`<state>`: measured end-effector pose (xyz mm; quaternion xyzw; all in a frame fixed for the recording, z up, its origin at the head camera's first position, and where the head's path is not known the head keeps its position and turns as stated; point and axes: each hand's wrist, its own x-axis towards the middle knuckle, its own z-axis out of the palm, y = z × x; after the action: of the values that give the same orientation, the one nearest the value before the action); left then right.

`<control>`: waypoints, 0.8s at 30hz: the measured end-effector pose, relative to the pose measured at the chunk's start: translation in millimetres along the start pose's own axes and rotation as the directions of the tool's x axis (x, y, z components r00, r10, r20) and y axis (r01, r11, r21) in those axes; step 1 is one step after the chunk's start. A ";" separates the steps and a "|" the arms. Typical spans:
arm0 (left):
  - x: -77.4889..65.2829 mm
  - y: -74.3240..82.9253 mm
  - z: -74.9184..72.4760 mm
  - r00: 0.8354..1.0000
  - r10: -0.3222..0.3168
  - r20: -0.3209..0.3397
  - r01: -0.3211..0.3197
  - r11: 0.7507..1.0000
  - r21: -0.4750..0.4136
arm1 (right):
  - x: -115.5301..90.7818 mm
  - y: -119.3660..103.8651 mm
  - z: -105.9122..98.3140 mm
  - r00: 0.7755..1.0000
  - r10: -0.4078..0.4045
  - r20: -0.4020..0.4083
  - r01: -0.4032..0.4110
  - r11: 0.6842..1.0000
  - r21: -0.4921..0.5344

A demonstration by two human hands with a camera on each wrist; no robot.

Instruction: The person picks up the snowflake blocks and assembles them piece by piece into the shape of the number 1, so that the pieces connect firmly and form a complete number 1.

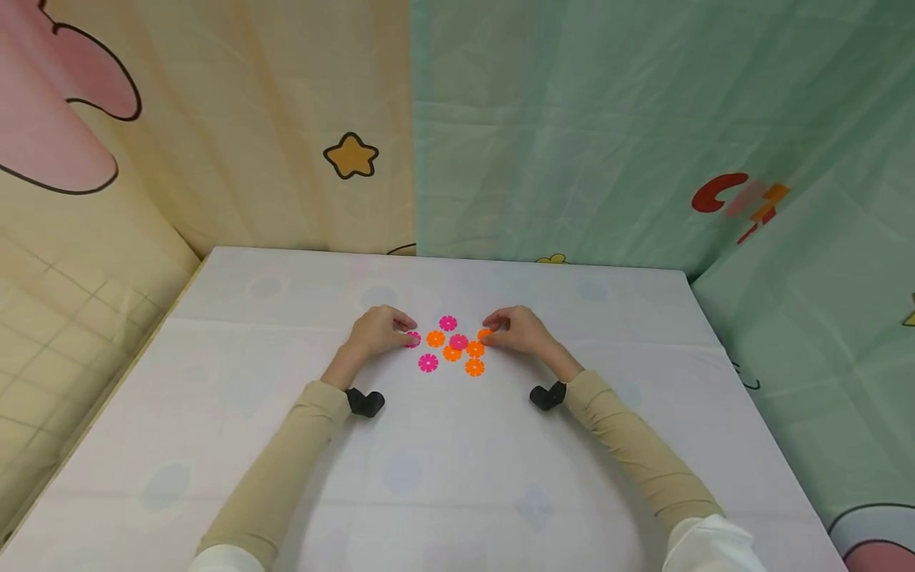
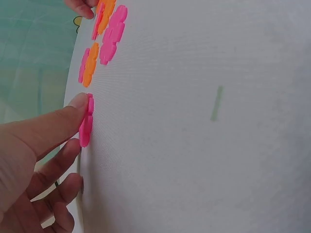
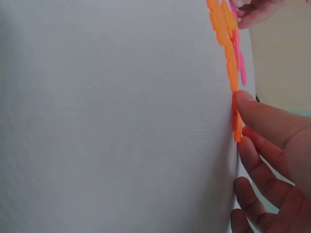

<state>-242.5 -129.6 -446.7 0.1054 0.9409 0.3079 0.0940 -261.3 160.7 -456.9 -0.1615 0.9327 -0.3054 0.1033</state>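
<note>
Flat plastic interlocking discs with notched rims lie in a loose cluster at the middle of the table. At its left edge my left hand (image 1: pixel 379 330) pinches a pink disc (image 2: pixel 85 128) between thumb and forefinger. Across from it, my right hand (image 1: pixel 522 330) holds an orange disc (image 3: pixel 237 124) by its edge, thumb on the near face. Between the hands lie several more: a pink disc (image 1: pixel 448 323) at the back, an orange disc (image 1: pixel 435 339), another pink disc (image 1: pixel 458 342) overlapping an orange disc (image 1: pixel 452 355), and a pink disc (image 1: pixel 428 363) in front.
A pale cloth covers the table (image 1: pixel 443 492). Curtains stand behind it, a yellow one (image 1: pixel 286 95) on the left and a green one (image 1: pixel 608 119) on the right. Black wrist mounts (image 1: pixel 366 403) sit under both forearms.
</note>
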 end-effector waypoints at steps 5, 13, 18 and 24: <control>-1.9 1.7 1.5 1.000 -0.009 0.005 0.009 1.000 0.025 | -1.9 -2.4 0.3 1.000 -0.017 0.002 0.017 0.998 -0.058; -5.9 2.2 3.7 1.000 -0.006 -0.028 0.008 0.998 0.057 | -3.7 -5.2 1.7 1.000 -0.004 -0.017 0.002 0.998 -0.066; -6.8 4.8 5.8 0.998 -0.029 -0.055 0.033 0.997 0.076 | -3.5 -6.6 3.7 0.999 0.015 -0.033 -0.017 0.998 -0.066; -8.2 6.0 6.9 0.995 -0.049 -0.084 0.055 0.996 0.073 | -3.1 -9.4 4.8 0.998 0.041 -0.044 -0.043 0.998 -0.053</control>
<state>-232.1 -123.2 -447.6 0.0714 0.9573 0.2738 0.0591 -254.7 152.1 -454.7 -0.1380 0.9459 -0.2811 0.0850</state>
